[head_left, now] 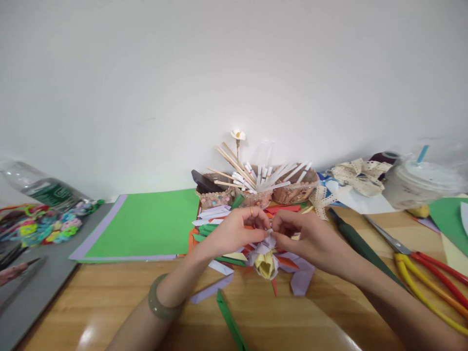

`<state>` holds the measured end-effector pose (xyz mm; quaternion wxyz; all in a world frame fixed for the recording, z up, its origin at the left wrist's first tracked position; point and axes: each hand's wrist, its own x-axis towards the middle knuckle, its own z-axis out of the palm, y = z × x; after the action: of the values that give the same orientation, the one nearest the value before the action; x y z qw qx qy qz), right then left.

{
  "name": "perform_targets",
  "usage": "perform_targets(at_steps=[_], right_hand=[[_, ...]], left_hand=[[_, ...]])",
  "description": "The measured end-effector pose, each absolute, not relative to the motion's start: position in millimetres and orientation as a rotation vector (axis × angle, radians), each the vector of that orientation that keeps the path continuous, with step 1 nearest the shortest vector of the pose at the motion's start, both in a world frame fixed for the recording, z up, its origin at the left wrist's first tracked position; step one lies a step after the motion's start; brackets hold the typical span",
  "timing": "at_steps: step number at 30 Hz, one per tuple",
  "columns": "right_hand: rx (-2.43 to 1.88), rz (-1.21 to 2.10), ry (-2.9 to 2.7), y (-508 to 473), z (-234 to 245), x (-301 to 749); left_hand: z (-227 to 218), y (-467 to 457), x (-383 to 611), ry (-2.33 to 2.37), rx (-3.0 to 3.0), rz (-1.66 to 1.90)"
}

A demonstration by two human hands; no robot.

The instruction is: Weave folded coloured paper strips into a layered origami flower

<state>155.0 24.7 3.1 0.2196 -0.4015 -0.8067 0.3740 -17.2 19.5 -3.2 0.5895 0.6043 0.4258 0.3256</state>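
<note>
Near the middle of the table, a folded paper flower (265,262) with a pale yellow centre and lilac petals hangs between my hands, its centre facing me. My left hand (243,226) pinches its upper edge from the left, a ring on one finger. From the right, my right hand (305,236) pinches the same upper edge, fingertips close to the left ones. The exact fold between the fingertips is too small to make out. Beneath and behind lie loose folded paper strips in green, white, orange and lilac, among them a lilac strip (302,279) and a green strip (231,319).
Green paper sheets (146,224) lie at the left, beside a grey board (44,273) with colourful small pieces. Woven baskets (296,190) holding sticks and pens stand against the wall. Scissors (402,251), a dark green pen-like tool (360,243) and a lidded cup (420,180) are at the right.
</note>
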Motion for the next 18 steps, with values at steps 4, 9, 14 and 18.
perform_targets(at_steps=[4,9,14,18], right_hand=[[-1.203,0.507,-2.31,23.2,-2.1,150.6],[-1.12,1.048,-2.155,33.9,-4.0,155.3],[-1.181,1.157,-2.1,39.9,-5.4,157.9],[-1.169,1.148,-2.057,37.3,-3.1,156.7]], left_hand=[[-11.1,21.5,-16.1,1.136,1.554,0.87],[-11.6,23.1,-15.0,1.174,1.53,0.975],[-10.4,25.3,-16.4,1.199,1.47,0.885],[-9.2,26.6,-17.3,1.237,1.416,0.826]])
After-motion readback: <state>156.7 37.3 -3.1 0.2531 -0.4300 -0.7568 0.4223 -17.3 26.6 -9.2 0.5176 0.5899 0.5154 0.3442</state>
